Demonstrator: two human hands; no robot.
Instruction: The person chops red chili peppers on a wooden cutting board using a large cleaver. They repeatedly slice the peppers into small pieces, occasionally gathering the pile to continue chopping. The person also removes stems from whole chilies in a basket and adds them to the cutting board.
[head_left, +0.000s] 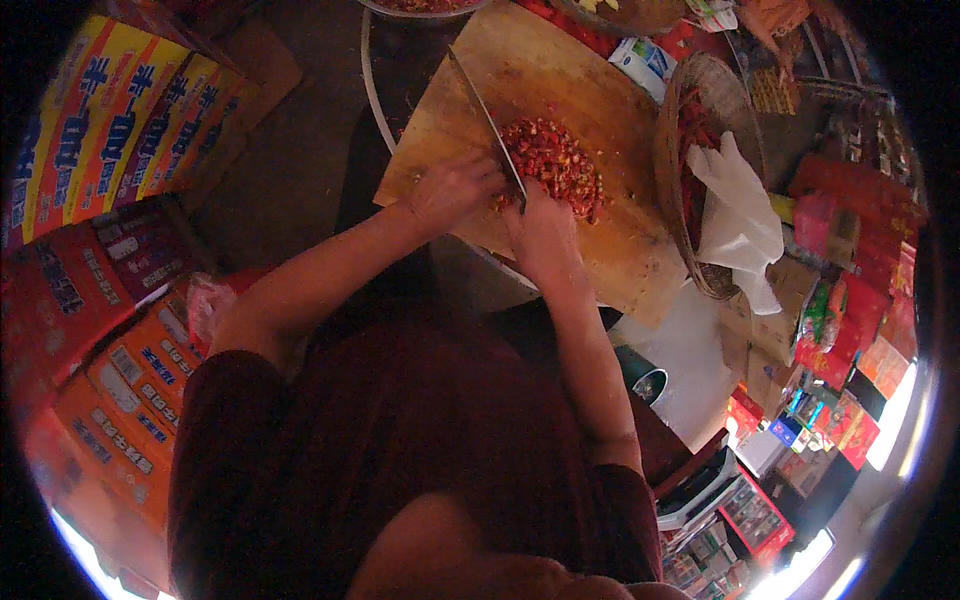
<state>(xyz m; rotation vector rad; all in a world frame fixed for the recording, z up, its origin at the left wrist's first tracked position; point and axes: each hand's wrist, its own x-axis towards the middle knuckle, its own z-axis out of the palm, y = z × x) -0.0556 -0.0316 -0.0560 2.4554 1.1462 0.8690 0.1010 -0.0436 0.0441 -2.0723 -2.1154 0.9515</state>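
Observation:
My right hand (544, 232) grips the handle end of a kitchen knife (487, 112), whose long blade points away to the upper left. Chopped red chillies (559, 169) lie in a heap on the wooden cutting board (634, 259), mostly to the right of the blade. On the other side of the knife, my left hand (459, 187) is low over the board with its fingers curled close to the blade. Whether those fingers hold anything or touch the metal is hidden.
Beside the board's right edge stands a wicker basket (667, 187) with red chillies and a white cloth or bag (739, 210) over its rim. A basin (427, 6) and a bowl (626, 15) are at the far side. Stacked printed cartons (127, 127) rise on the left.

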